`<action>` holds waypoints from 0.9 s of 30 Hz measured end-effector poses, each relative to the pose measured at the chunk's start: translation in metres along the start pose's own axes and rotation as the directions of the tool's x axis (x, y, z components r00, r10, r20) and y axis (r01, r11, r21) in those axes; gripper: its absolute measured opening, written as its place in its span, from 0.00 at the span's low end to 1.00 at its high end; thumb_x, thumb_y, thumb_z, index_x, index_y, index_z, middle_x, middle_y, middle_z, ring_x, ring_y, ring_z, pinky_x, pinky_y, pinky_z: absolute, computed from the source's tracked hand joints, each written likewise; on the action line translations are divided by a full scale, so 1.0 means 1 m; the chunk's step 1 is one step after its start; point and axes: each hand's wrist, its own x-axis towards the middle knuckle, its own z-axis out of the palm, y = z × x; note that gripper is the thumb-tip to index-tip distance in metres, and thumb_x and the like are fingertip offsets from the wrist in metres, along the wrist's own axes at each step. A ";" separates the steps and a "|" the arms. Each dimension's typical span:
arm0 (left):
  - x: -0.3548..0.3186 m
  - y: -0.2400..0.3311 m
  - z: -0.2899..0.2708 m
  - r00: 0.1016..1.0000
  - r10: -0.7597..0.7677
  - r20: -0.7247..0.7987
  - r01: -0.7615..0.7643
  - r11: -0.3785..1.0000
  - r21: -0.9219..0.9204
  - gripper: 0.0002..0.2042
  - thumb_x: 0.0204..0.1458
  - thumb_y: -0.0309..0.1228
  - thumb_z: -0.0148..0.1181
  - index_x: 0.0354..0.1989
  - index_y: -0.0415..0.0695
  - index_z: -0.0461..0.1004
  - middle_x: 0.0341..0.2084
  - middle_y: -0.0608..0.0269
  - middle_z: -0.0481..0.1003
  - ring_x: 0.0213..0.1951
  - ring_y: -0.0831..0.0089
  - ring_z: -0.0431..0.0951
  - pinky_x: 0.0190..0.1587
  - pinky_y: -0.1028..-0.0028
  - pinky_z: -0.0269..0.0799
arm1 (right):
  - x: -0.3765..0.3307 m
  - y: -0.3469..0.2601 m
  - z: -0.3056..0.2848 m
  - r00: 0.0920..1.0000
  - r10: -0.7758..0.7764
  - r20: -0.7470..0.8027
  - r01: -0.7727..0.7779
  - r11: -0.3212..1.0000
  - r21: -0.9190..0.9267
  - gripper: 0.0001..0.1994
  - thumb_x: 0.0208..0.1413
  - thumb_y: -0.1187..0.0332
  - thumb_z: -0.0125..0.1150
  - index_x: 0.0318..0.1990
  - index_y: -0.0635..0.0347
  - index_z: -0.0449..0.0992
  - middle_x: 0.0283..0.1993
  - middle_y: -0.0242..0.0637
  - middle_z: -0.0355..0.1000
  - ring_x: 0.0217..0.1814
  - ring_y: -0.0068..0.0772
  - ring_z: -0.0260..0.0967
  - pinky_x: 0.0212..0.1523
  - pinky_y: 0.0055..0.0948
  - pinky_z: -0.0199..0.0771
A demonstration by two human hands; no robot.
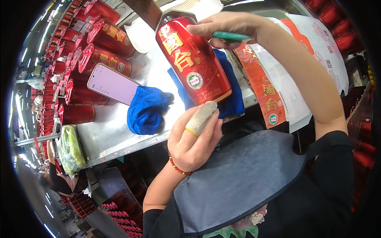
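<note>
A red bottle [206,65] with gold characters and a round white-and-green mark lies tilted in front of me, its neck pointing away. My left hand [192,137] is closed at the near, base end of it; one finger wears a cloth finger cover with a yellow edge. My right hand [234,25] reaches over from the right, its fingers touching the bottle's upper side. That same hand grips a green tool [231,36], whose working end I cannot make out. A folded blue cloth [234,79] lies beneath the bottle.
A crumpled blue cloth [146,111] and a phone [111,84] lie on the metal table [107,135]. Many red bottles [105,59] crowd the left. Printed red label sheets [262,85] hang over the right edge. A plastic-wrapped green bundle [71,148] sits at the left corner; another person stands beyond.
</note>
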 end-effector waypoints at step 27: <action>0.048 0.007 0.016 0.979 0.160 0.129 -0.161 0.987 0.001 0.12 0.45 0.26 0.74 0.37 0.34 0.82 0.33 0.58 0.77 0.40 0.60 0.79 0.39 0.64 0.77 | -0.024 -0.058 0.008 0.997 -0.081 0.016 0.081 0.923 -0.377 0.49 0.41 0.27 0.72 0.50 0.73 0.81 0.43 0.53 0.82 0.40 0.46 0.83 0.44 0.34 0.83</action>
